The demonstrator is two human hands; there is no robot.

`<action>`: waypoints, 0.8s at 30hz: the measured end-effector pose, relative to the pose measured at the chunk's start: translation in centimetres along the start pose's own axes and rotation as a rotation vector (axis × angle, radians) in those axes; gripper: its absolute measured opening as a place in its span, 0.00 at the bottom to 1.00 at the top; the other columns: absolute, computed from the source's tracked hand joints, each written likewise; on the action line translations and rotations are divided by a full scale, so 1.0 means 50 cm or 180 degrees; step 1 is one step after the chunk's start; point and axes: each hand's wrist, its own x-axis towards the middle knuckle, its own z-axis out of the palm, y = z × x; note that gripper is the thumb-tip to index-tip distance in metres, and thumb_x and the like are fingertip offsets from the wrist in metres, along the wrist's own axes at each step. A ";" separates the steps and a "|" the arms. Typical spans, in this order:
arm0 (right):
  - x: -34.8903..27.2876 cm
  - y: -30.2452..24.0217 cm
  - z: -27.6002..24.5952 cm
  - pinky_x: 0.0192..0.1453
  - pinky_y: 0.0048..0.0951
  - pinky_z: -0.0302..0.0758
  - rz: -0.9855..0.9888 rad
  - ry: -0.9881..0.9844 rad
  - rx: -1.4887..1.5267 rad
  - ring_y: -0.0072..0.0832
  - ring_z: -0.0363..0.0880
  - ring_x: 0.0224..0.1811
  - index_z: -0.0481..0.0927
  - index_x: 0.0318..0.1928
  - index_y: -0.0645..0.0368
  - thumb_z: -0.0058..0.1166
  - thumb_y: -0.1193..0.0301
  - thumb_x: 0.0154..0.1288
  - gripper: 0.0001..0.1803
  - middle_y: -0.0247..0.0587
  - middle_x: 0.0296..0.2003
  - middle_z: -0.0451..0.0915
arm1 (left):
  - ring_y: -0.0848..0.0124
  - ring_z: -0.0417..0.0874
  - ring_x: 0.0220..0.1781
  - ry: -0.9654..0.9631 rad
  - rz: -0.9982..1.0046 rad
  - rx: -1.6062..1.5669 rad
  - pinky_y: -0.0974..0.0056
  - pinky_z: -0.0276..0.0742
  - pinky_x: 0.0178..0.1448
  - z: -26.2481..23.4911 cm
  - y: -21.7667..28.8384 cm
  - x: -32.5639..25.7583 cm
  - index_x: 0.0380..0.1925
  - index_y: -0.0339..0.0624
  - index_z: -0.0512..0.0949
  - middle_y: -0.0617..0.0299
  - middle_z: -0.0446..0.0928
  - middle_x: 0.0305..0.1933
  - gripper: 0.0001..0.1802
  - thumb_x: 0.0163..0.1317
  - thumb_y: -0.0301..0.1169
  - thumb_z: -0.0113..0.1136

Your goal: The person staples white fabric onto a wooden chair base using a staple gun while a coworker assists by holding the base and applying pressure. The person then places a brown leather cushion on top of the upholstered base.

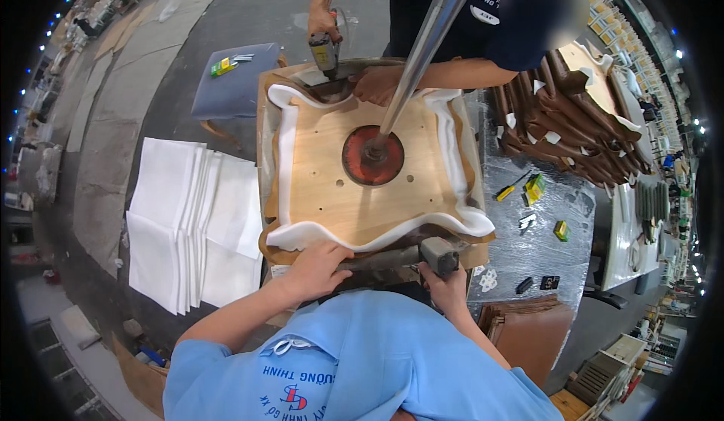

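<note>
A square plywood seat panel (302, 161) lies flat in front of me, with white foam padding (285, 157) curling up round its edges. Brown leather (283, 255) shows outside the foam. At the near left edge my left hand (317, 269) is closed on the leather, fingertips against the foam. My right hand (446, 285) grips a staple gun (440, 255), its nose toward the panel's near edge. The right fingers are partly hidden under the tool. Across from me, a co-worker's hand (323, 25) holds another staple gun (324, 53) at the far edge, the other hand (377, 83) pressing there.
A metal pole (426, 40) with a red disc (354, 153) presses on the panel's middle. White foam sheets (170, 217) are stacked left, near a blue padded stool (234, 93). Right, a plastic-covered table (505, 232) bears a yellow screwdriver (513, 187), small boxes (534, 189) and brown leather covers (554, 123).
</note>
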 end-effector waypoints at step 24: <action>-0.006 -0.042 0.066 0.64 0.32 0.80 0.0091 0.0669 -0.0707 0.26 0.86 0.56 0.78 0.68 0.61 0.73 0.77 0.63 0.32 0.44 0.54 0.89 | 0.53 0.76 0.47 -0.0212 0.1748 0.0608 0.49 0.74 0.53 -0.009 -0.203 0.098 0.27 0.43 0.82 0.54 0.74 0.40 0.14 0.60 0.40 0.73</action>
